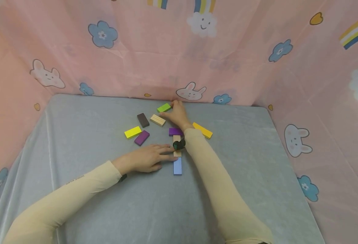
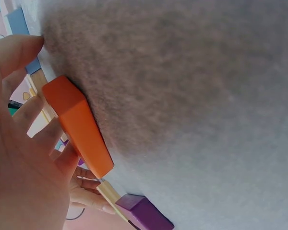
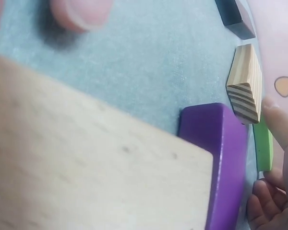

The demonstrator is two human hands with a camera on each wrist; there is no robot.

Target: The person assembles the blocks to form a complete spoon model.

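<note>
**Fingers straight on our left hand, parted on our right hand**

Our left fingertips reach the place where the blue block meets the pale wood, with the purple block crosswise at the far end. The left wrist view shows us an orange block beside that palm.

Our right thumb and fingers stand apart around the green block, near the cloth's back edge; we cannot tell whether they touch it. The striped wooden block lies just beside the thumb.

Farther left we see a dark block, a yellow block and a second purple block. An amber block lies just right of our right wrist.
</note>
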